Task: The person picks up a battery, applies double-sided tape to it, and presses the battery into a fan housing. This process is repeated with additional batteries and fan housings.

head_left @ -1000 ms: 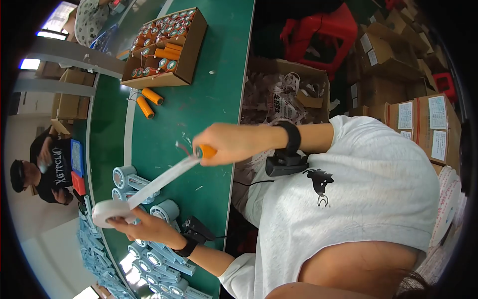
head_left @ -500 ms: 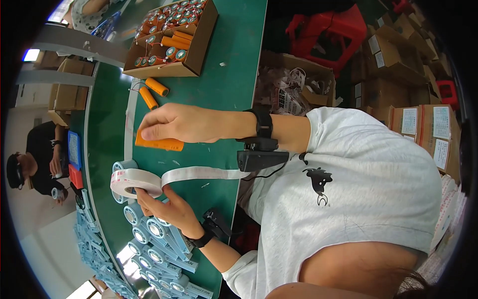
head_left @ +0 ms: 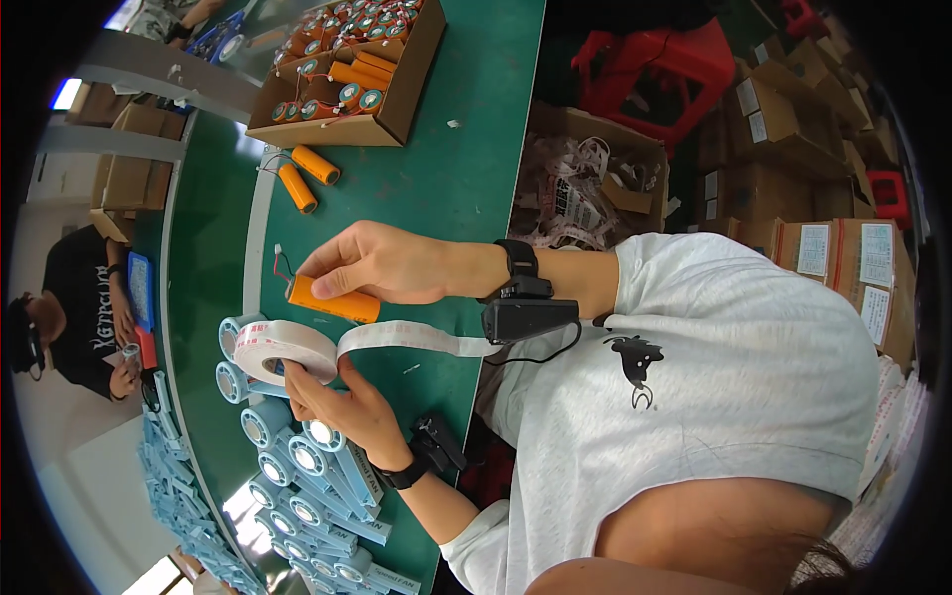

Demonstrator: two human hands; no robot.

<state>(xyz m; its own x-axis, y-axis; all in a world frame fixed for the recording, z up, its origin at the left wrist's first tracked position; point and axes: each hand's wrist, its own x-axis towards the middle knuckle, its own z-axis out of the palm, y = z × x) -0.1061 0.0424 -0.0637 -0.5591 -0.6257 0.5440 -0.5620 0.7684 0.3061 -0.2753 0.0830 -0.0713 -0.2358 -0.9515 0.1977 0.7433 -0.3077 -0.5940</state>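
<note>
My right hand (head_left: pixel 377 266), wearing a black wristband with a black box strapped by it, grips an orange cylindrical battery (head_left: pixel 353 305) between thumb and fingers. A thin wire with a white plug (head_left: pixel 279 252) sticks out of the battery's far end. Just below it in the view, my left hand (head_left: pixel 347 415) holds a roll of white tape (head_left: pixel 302 343), its fingers curled at the roll's core. From the roll a loose tape strip (head_left: pixel 412 336) runs right toward my body, passing close under my right wrist. The two hands are apart.
A cardboard box (head_left: pixel 395 127) of wired batteries stands at the top, with two loose batteries (head_left: pixel 315 165) beside it. Light-blue handheld fans (head_left: pixel 307 456) crowd the lower green table (head_left: pixel 476 129). A carton of scrap liner (head_left: pixel 635 174) and red stool (head_left: pixel 684 74) stand right. A co-worker (head_left: pixel 84 288) sits left.
My right hand has lifted its fingers and shifted slightly down and right with the battery, whose wire and plug now show. My left hand and the tape roll have moved slightly right.
</note>
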